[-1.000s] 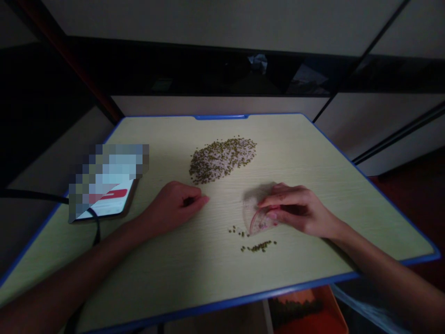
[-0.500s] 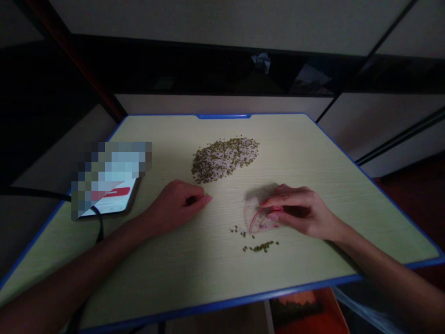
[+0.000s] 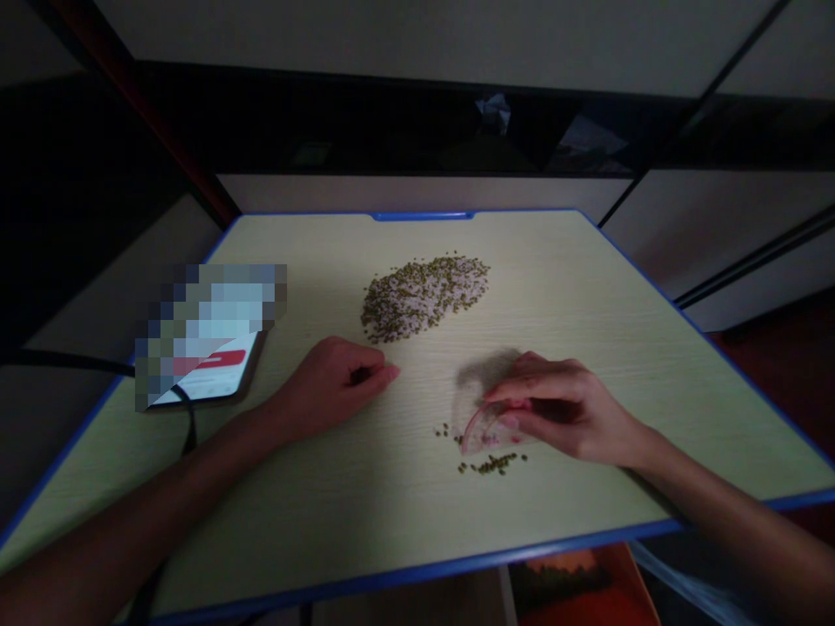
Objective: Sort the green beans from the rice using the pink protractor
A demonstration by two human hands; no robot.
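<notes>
My right hand (image 3: 564,404) pinches a clear, curved plastic piece with pink markings (image 3: 479,428), which resembles a protractor. It is tilted over the table, just behind a short row of small greenish-brown beans (image 3: 496,464). A few more beans lie by its left edge. My left hand (image 3: 339,382) rests on the table with fingers curled and thumb against the index finger; nothing shows in it. Beyond both hands spreads a wide heap of the same beans mixed with pale grains (image 3: 424,296).
A phone (image 3: 215,365) with a lit screen, partly blurred, lies left on the blue-edged table (image 3: 313,504). A dark cable (image 3: 189,417) crosses near my left forearm. Below the front edge is an orange container (image 3: 613,591) with dark contents. Cabinet panels stand behind.
My right hand has moved slightly toward me with the plastic piece, bringing its edge closer to the row of beans. My left hand has stayed in place.
</notes>
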